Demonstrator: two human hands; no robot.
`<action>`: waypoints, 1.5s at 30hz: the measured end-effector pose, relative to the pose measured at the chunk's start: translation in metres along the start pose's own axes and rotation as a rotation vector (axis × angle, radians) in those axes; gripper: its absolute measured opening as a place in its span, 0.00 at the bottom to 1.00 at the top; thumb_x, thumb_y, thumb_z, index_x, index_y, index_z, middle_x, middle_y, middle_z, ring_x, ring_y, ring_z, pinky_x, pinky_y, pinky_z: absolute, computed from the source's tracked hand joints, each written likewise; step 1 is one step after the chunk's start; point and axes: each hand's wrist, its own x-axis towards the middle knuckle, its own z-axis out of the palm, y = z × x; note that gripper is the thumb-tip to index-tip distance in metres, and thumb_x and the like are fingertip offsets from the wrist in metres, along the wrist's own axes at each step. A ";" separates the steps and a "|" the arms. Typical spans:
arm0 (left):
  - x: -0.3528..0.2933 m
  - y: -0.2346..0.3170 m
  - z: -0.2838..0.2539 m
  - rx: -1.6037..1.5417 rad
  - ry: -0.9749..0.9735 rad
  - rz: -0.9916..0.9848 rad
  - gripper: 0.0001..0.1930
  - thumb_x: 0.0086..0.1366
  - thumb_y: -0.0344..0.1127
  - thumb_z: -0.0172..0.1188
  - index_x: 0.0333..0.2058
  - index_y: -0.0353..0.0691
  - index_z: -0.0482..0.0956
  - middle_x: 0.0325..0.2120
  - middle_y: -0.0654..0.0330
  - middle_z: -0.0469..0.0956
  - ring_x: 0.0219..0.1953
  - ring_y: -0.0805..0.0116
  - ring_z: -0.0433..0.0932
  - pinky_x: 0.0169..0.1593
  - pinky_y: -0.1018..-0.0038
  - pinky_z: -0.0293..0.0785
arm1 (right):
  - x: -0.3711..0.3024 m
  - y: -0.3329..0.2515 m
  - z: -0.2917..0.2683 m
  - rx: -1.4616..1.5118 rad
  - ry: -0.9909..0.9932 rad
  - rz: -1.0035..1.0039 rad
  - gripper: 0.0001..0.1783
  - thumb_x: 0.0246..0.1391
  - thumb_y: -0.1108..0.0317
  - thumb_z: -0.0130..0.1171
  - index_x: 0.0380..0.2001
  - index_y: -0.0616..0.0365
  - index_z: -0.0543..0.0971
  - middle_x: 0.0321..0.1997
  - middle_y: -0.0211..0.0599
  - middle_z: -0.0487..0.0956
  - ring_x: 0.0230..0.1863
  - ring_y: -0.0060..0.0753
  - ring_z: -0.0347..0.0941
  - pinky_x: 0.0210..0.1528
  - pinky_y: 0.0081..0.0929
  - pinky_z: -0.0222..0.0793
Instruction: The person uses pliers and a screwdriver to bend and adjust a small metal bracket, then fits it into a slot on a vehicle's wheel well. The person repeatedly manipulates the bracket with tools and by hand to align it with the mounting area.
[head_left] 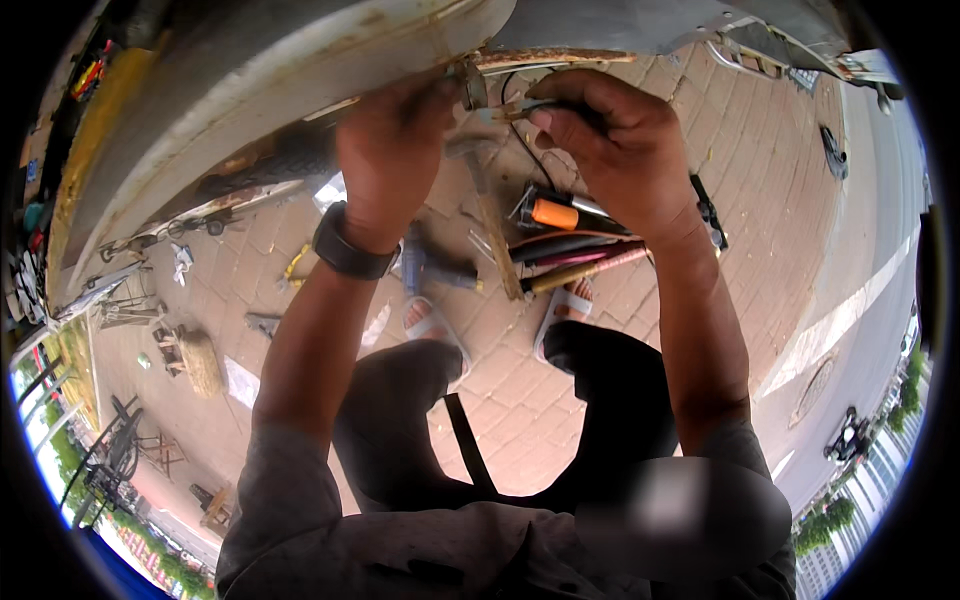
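Observation:
Above me is a large, worn grey metal panel [330, 60] with a rusty lower edge. My left hand [392, 150], wearing a black wristband, reaches up to that edge. Its fingers are curled and partly blurred, beside a small rusty metal piece [472, 88]; what they grip is hidden. On the other side, my right hand [622, 135] pinches a small thin tool [518, 108] with a pale, flat end. The tool points left, toward the rusty piece, and its rear part disappears into my fingers. I cannot tell whether its end touches the piece.
Below my hands, a hammer [492, 225] with a wooden handle lies on the brick paving. Beside it are a blue power tool [435, 268], an orange-handled item [555, 213] and several long-handled tools [590, 262]. My sandalled feet stand close behind them. A road [850, 300] runs along the right.

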 end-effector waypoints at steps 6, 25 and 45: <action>0.037 -0.048 0.024 0.027 0.127 0.345 0.10 0.67 0.28 0.66 0.44 0.29 0.85 0.28 0.64 0.83 0.27 0.81 0.75 0.32 0.82 0.72 | 0.033 0.064 0.000 0.061 0.064 -0.256 0.10 0.62 0.74 0.65 0.45 0.64 0.83 0.33 0.32 0.85 0.32 0.17 0.78 0.34 0.19 0.75; 0.095 -0.054 0.029 0.193 0.273 0.497 0.15 0.64 0.43 0.67 0.38 0.34 0.88 0.17 0.63 0.79 0.21 0.75 0.74 0.29 0.74 0.72 | 0.076 0.084 0.009 0.056 0.154 -0.391 0.12 0.63 0.71 0.64 0.45 0.69 0.83 0.35 0.35 0.85 0.31 0.20 0.80 0.35 0.20 0.77; 0.124 -0.061 0.051 0.526 0.688 0.901 0.18 0.58 0.48 0.70 0.20 0.38 0.85 0.19 0.48 0.81 0.25 0.48 0.82 0.32 0.58 0.78 | 0.087 0.087 0.018 0.122 0.283 -0.323 0.13 0.61 0.74 0.64 0.46 0.73 0.81 0.34 0.39 0.85 0.30 0.23 0.80 0.33 0.21 0.78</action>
